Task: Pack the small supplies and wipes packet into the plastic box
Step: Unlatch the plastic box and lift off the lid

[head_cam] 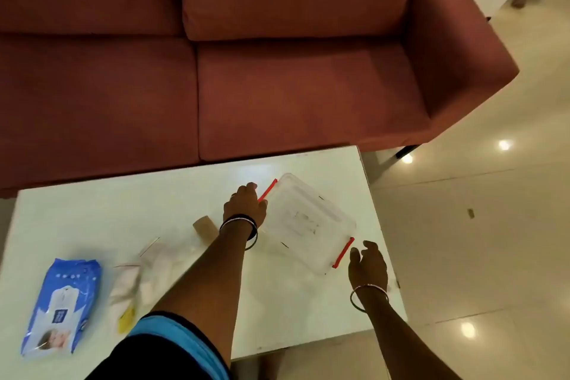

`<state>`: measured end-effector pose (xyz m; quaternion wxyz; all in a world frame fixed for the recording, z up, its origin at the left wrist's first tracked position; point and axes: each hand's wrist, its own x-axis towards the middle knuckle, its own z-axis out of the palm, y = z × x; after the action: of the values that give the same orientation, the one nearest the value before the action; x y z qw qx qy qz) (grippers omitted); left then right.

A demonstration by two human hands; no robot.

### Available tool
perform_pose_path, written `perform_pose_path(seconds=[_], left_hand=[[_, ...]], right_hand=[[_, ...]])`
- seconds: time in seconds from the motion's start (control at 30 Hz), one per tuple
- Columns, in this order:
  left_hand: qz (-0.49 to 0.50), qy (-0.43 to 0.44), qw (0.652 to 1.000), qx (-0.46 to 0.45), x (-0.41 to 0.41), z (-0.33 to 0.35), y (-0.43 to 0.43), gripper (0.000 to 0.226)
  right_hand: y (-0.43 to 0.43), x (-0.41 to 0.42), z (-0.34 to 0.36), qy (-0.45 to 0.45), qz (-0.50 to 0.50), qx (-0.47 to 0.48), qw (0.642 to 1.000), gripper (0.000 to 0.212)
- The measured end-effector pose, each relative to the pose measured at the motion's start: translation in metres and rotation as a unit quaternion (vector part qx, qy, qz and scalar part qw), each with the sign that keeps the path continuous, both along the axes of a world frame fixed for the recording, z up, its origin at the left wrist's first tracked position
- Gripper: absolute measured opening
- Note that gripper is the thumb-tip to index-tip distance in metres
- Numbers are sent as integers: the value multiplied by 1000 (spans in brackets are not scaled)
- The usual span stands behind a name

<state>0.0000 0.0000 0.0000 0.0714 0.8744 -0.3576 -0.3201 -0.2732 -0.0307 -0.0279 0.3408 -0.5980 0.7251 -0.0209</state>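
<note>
A clear plastic box [305, 219] with its lid on and a red clip at each end sits on the white table [92, 213], toward the right. My left hand [245, 203] rests against the box's far-left red clip, fingers bent over it. My right hand [367, 262] hovers just off the near-right red clip, fingers apart and holding nothing. A blue wipes packet [61, 302] lies at the table's near left. Beside it lie clear bags of white cotton supplies [138, 278] and a small tan roll [204, 227].
A dark red sofa [277, 71] stands right behind the table. Glossy tiled floor [478, 225] lies to the right, past the table's edge. The box sits close to the table's right edge.
</note>
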Motion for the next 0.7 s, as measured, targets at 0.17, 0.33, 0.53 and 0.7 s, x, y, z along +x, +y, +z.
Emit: perform_pose_path(seconds=[0.17, 0.33, 0.53, 0.7], left_hand=[[58, 48, 997, -14, 6, -45, -10, 45], [130, 88, 984, -87, 3, -71, -12, 33], [172, 102, 972, -120, 3, -70, 14, 26], [236, 89, 952, -175, -8, -56, 73, 26]], right_hand=[[1, 12, -49, -47, -77, 12, 996, 38], [3, 27, -73, -86, -147, -34, 985, 42], [6, 28, -66, -50, -151, -64, 985, 48], [25, 33, -48, -47, -118, -96, 987, 44]])
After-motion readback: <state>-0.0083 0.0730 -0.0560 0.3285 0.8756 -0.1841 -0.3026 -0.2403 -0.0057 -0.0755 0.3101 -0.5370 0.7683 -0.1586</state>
